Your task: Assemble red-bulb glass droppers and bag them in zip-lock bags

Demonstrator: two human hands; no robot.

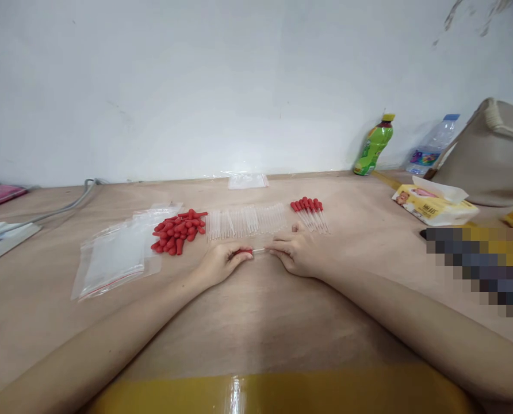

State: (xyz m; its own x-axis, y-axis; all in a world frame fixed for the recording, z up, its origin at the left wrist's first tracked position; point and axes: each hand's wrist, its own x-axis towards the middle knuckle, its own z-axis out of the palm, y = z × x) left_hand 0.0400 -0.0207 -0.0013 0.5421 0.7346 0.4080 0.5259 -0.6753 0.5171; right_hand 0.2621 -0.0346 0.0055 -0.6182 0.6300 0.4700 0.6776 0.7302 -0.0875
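My left hand (222, 261) is closed on a red rubber dropper bulb (247, 251), whose open end faces right. A thin clear dropper tube (259, 250) runs from the bulb into the fingertips of my right hand (297, 253), which pinches its other end. Whether the tube sits inside the bulb is too small to tell. A heap of loose red bulbs (179, 229) lies left of centre. Beyond my hands is a row of clear tubes (245, 221). Several droppers with red bulbs fitted (310, 208) lie fanned out behind my right hand.
Clear zip bags (114, 259) lie at the left, and a small bag (248, 181) by the wall. A green bottle (374, 146), a clear water bottle (431, 146), a tissue pack (435, 204) and a beige bag (489, 155) stand at the right. Yellow tape (187, 397) covers the front edge.
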